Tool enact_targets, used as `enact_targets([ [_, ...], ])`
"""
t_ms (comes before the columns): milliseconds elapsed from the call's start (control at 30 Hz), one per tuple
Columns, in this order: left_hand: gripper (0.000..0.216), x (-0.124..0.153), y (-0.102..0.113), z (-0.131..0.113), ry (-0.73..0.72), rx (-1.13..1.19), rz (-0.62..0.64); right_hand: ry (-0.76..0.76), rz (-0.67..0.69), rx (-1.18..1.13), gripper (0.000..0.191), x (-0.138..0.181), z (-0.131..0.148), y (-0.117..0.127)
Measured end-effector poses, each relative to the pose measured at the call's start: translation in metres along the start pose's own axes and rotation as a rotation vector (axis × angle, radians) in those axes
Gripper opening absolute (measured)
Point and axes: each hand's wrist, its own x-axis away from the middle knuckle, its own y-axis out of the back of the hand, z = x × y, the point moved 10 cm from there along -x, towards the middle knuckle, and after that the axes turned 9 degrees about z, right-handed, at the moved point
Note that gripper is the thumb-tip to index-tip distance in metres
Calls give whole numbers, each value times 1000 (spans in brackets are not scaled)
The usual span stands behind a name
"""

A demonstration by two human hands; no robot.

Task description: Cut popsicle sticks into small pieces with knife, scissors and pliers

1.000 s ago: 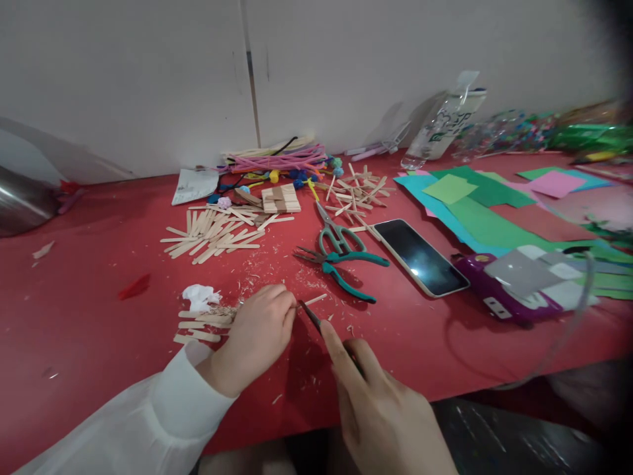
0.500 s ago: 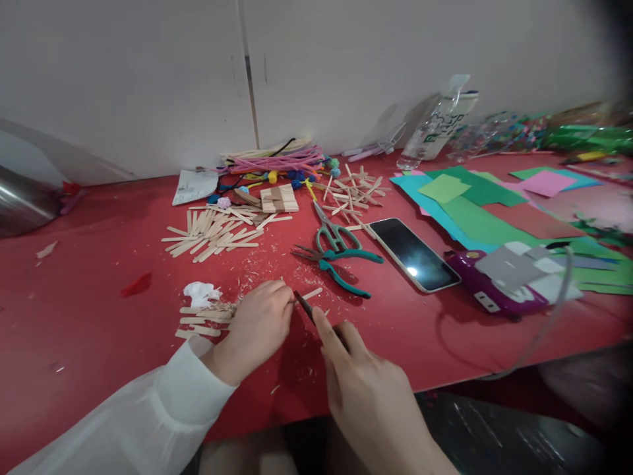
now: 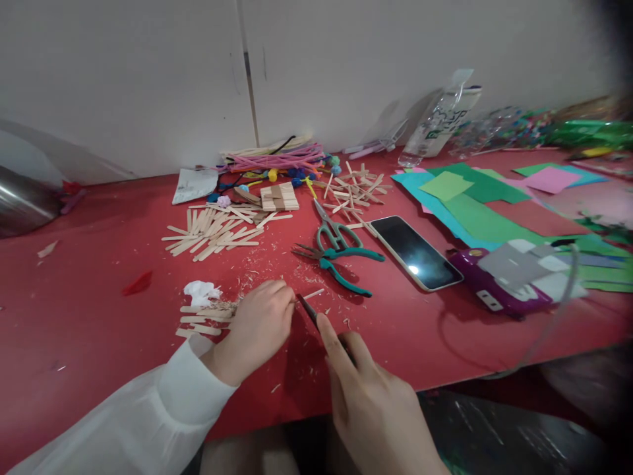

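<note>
Close to the front of the red table, my left hand (image 3: 262,323) is closed on a wooden craft stick (image 3: 315,293), whose far end pokes out to the right past the fingers. My right hand (image 3: 370,389) grips a slim dark knife (image 3: 308,309), its tip against or just beside the stick near my left fingertips. Pale wood shavings (image 3: 297,382) lie scattered around both hands. Several craft sticks (image 3: 200,329) rest left of my left hand, partly hidden by it, below a crumpled white tissue (image 3: 202,293).
Teal-handled pliers (image 3: 346,281), scissors (image 3: 336,236) and a phone (image 3: 415,253) lie beyond my hands. Further back are piles of craft sticks (image 3: 212,232) and pink pipe cleaners (image 3: 277,160). Coloured paper (image 3: 494,208), a purple device (image 3: 494,284) with a cable and a bottle (image 3: 440,125) stand right.
My right hand has shifted slightly right and down with the knife. The stick's protruding end looks turned a little narrower. My left hand stays almost in place.
</note>
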Motion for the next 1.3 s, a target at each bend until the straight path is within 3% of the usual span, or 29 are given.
enact_targets([
  [167,17,-2,2,3,20,29,11,-17,-23,20,51,-12,0,3],
  [367,18,1,0,4,33,28,-4,-60,-25,-45,56,-2,-2,-7],
  [567,20,0,1,2,7,27,-4,-69,-30,-126,44,-6,-8,-10],
  [867,17,1,14,17,55,138,-85,-148,-146,-393,43,0,-34,14],
  [1033,14,1,27,35,122,270,-121,-197,-104,-396,43,-24,-48,-1],
  [1133,13,2,31,44,162,288,-140,-129,-61,-362,42,-43,-43,-11],
  [1300,13,3,32,53,192,287,-163,-73,-305,-406,24,-34,-34,35],
])
